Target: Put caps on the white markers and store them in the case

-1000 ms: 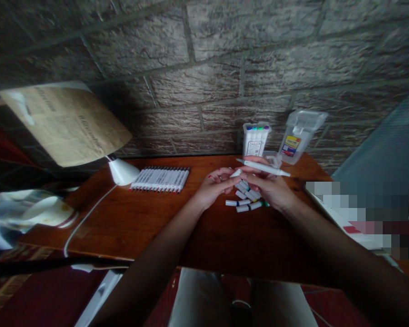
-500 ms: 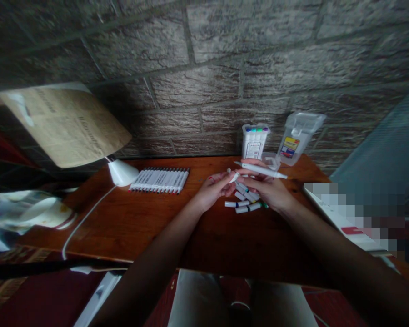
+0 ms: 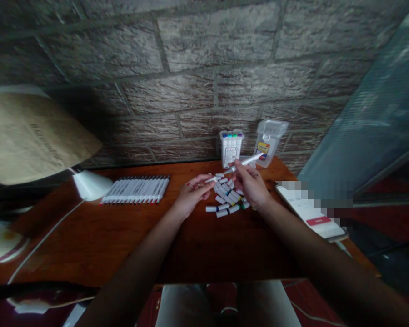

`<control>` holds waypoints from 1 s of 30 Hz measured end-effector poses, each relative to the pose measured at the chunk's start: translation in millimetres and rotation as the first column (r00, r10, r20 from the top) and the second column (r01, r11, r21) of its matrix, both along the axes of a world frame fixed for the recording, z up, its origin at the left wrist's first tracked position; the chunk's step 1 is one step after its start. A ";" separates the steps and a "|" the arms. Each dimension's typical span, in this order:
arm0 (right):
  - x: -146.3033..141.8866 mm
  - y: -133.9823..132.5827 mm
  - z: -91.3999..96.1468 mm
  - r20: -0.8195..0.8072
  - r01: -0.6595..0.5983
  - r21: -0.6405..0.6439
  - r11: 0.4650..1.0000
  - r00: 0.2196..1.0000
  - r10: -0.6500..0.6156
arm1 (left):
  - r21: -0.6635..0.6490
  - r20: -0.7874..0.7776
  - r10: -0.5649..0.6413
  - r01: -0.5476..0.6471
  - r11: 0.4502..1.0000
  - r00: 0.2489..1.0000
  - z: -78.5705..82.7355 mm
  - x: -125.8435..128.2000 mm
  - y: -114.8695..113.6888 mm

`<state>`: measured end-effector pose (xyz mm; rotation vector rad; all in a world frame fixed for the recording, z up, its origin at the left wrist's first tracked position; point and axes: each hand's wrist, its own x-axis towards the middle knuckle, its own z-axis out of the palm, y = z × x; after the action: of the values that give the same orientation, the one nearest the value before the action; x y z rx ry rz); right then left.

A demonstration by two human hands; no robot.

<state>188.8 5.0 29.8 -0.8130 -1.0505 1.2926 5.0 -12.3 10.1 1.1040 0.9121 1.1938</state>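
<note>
Between the thumb and fingers of my left hand [image 3: 195, 193] is a small white marker cap [image 3: 211, 180]. My right hand [image 3: 250, 184] is closed around a white marker [image 3: 252, 160], whose narrow grey-looking end points left toward the cap, apart from it. Beneath and between both hands lies a loose pile of white marker caps [image 3: 229, 198] with coloured bands, including blue, yellow and green. Left of my left hand, a neat row of white markers [image 3: 136, 190] lies side by side, dark at the far ends and partly red at the near ends.
Behind the hands stand a clear case of markers [image 3: 231, 150] and an open clear case [image 3: 267, 143]. A lamp [image 3: 92, 184] with a paper shade is at left, its cord [image 3: 47, 240] crossing the table [image 3: 122, 240]. On the right lies a tablet-like device [image 3: 322, 222].
My hands have drawn apart, the left with the cap and the right with the marker. The marker's far end now tilts upward. The view has shifted right.
</note>
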 end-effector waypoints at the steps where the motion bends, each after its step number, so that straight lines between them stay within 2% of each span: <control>1: 0.2 0.1 -0.1 0.000 0.003 -0.017 1.000 1.000 -0.003 | 0.003 -0.021 0.013 -0.013 1.000 1.000 -1.1 -0.2 0.5; 10: -3.5 -2.5 -0.1 0.038 -0.001 -0.103 0.995 0.999 0.005 | 0.113 -0.143 0.097 -0.081 0.990 0.985 1.8 3.4 -2.6; 18: -4.3 -2.1 -4.7 0.104 -0.049 -0.051 0.997 0.993 0.054 | 0.212 -0.215 0.139 -0.093 0.973 0.967 0.7 4.5 -1.9; 25: -4.6 -6.2 -5.2 0.175 -0.162 0.006 0.987 0.972 0.159 | 0.457 -0.264 0.317 -0.171 0.873 0.911 -2.4 6.2 -6.6; 30: -3.0 -5.5 -6.8 0.200 -0.202 0.036 0.979 0.961 0.191 | 0.551 -0.285 0.426 -0.217 0.806 0.859 -0.4 5.2 -11.6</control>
<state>185.8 -0.5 23.0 -0.8208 -1.3468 1.3624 10.3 -23.9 9.8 1.7089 1.1753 1.5864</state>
